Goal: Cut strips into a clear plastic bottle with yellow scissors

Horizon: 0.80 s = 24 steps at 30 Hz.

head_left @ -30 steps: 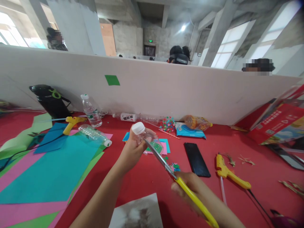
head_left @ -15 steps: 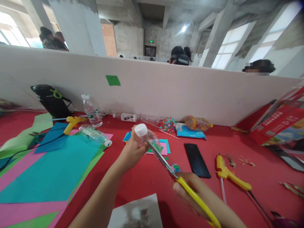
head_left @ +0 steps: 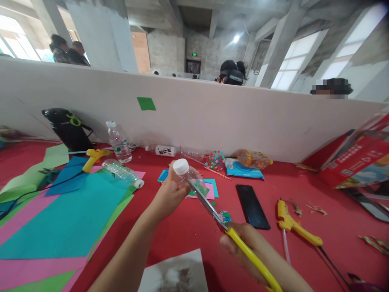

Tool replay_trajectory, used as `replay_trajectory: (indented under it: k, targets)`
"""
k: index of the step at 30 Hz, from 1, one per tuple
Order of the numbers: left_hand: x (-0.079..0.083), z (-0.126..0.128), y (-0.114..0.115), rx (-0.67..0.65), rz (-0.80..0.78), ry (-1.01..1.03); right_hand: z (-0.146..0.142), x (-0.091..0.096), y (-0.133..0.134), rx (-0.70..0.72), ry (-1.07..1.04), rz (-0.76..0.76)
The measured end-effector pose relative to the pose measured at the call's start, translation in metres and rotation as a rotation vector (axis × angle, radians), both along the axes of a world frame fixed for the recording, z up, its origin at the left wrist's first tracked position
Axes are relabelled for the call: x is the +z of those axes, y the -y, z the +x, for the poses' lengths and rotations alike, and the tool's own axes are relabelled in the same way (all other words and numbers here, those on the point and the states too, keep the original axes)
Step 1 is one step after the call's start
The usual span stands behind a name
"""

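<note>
My left hand (head_left: 172, 187) is closed around the clear top part of a plastic bottle (head_left: 197, 178), its white cap (head_left: 180, 166) facing up toward me. In my right hand (head_left: 240, 239) are scissors with yellow handles (head_left: 252, 257). Their metal blades (head_left: 208, 205) reach up and left to the bottle's side, and the tips touch or overlap the plastic near the left fingers. Small pink, blue and green squares of paper (head_left: 209, 191) lie on the red table behind the bottle. The lower handle loop is mostly hidden by the right hand.
A black phone (head_left: 253, 207) and a yellow glue gun (head_left: 296, 225) lie to the right. Coloured sheets (head_left: 75, 215), another glue gun (head_left: 94, 158) and bottles (head_left: 118, 142) are on the left. Star sequins (head_left: 215, 160) and a blue packet (head_left: 244, 169) sit by the white partition (head_left: 188, 113).
Hands, bottle top and scissors hold almost the same place. The scissors' handles seem slightly closer together, and the whole view has shifted a little.
</note>
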State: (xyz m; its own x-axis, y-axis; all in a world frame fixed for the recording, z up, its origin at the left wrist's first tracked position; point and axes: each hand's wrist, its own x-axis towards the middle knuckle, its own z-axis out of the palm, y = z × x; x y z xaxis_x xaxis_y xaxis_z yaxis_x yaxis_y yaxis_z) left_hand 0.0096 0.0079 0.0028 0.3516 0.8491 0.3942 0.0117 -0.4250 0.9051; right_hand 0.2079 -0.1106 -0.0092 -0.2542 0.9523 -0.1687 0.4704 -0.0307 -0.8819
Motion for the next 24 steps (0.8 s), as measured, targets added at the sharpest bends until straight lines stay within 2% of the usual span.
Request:
replay_trajectory:
  k: [5, 10, 14, 17, 19, 21, 24]
  targets:
    - [0.000, 0.000, -0.001, -0.003, 0.024, 0.002, -0.002, 0.001, 0.000, -0.031, 0.000, -0.043]
    - [0.000, 0.000, 0.000, 0.043, 0.016, -0.025, 0.000, 0.000, 0.000, 0.001, -0.030, -0.033]
    - [0.006, 0.002, 0.002, 0.028, -0.024, 0.013, 0.005, 0.003, 0.001, 0.050, -0.063, -0.082]
    - [0.013, 0.001, 0.002, 0.029, -0.095, 0.090, 0.009, 0.011, 0.000, 0.102, -0.048, -0.064]
    - [0.014, 0.000, 0.001, 0.043, -0.200, 0.176, 0.010, 0.015, -0.002, 0.052, -0.043, -0.029]
    - [0.012, 0.000, 0.001, 0.027, -0.340, 0.273, 0.010, 0.018, -0.005, -0.079, -0.058, 0.006]
    - [0.006, 0.008, 0.007, -0.087, -0.527, 0.373, 0.006, 0.015, -0.011, -0.277, -0.110, 0.074]
